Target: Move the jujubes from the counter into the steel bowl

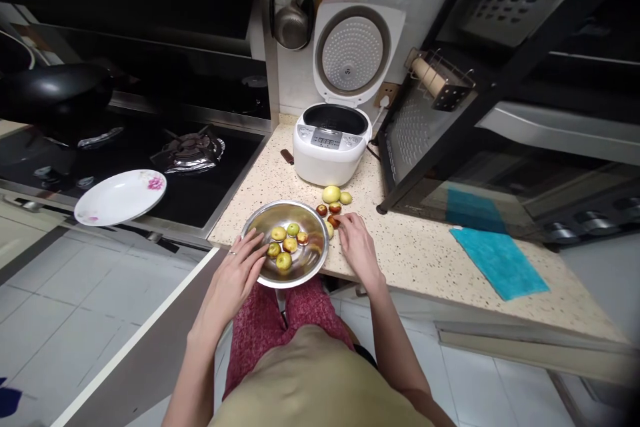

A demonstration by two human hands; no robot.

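A steel bowl [315, 257] holds several small yellow-green and brownish fruits, which look like jujubes [289, 245]. It stands at the counter's front edge and juts over it. My left hand [237, 273] lies across the bowl's left rim, fingers stretched out and slightly apart, tips over the inside near the fruit; its thumb is hidden. Just right of the bowl, my right hand [358, 244] has its fingertips closed on a red-brown jujube [333, 221]. Around those fingertips sit more jujubes, red-brown ones [335, 207] and a larger yellow-green one [331, 194].
Behind the fruit stands a white rice cooker [327, 153], lid up. A flowered plate [120, 197] rests at the front of the gas stove [220, 180], with a wok [55, 90] further left. On the right are an oven [565, 153] and a turquoise cloth [500, 263].
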